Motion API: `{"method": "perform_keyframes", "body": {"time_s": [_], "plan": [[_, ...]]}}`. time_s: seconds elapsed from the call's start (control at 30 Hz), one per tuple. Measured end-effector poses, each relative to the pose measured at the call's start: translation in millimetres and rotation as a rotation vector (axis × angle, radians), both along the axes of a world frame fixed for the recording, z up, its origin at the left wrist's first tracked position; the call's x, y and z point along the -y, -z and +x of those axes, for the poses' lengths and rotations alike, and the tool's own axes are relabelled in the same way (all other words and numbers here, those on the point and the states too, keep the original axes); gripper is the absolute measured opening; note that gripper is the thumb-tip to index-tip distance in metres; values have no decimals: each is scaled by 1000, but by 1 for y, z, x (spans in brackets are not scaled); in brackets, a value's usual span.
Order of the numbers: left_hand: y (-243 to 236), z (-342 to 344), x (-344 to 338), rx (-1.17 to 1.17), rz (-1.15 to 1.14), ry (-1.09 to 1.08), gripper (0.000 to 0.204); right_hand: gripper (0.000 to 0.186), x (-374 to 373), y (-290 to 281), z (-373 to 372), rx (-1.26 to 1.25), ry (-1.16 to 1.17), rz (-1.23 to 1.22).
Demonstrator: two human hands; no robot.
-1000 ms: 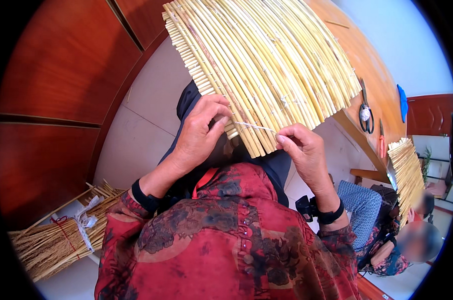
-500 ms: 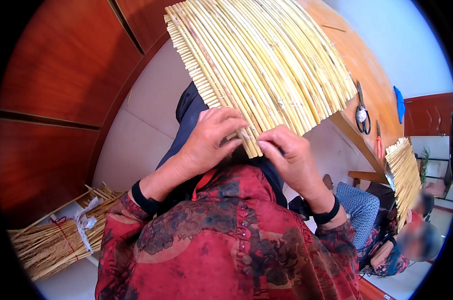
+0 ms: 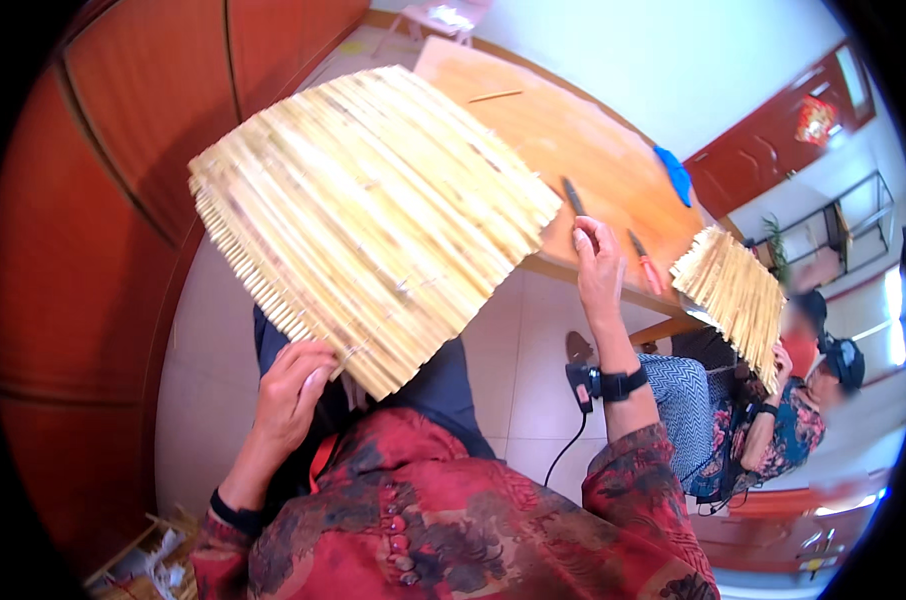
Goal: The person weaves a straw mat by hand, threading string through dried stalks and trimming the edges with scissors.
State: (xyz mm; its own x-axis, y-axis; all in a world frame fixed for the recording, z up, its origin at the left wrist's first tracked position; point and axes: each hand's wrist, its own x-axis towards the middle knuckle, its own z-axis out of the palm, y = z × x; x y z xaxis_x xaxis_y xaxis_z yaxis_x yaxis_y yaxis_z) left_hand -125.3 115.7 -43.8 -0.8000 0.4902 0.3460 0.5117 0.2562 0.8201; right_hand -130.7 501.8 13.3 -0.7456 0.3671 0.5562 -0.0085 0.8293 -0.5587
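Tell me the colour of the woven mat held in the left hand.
Pale straw yellow; the woven mat shows best in the head view.

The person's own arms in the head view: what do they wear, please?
Both forearms have loose sleeves of red cloth with a dark flowery pattern. The left hand has a black band at its wrist. The right hand has a black strap at its wrist with a small black device, from which a thin dark cable hangs. Both hands are bare, without gloves.
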Motion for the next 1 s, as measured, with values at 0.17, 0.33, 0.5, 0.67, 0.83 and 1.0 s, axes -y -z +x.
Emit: {"method": "perform_keyframes", "body": {"time_s": [0.17,0.33,0.5,0.67,0.83,1.0], "plan": [[-1,2,2,68,148,-35,21,22,-104,38,-7,127,289,292],[0,1,5,107,172,-71,29,23,-114,47,-11,443,288,315],[0,1,0,123,142,-116,29,26,-140,45,-18,562,188,221],[0,0,-2,139,112,-157,29,29,-145,46,-28,539,255,254],[-4,1,-4,191,165,-148,30,30,-170,49,-25,482,305,115],[-5,3,-4,163,149,-191,30,32,-183,55,-22,460,228,-73]]}}
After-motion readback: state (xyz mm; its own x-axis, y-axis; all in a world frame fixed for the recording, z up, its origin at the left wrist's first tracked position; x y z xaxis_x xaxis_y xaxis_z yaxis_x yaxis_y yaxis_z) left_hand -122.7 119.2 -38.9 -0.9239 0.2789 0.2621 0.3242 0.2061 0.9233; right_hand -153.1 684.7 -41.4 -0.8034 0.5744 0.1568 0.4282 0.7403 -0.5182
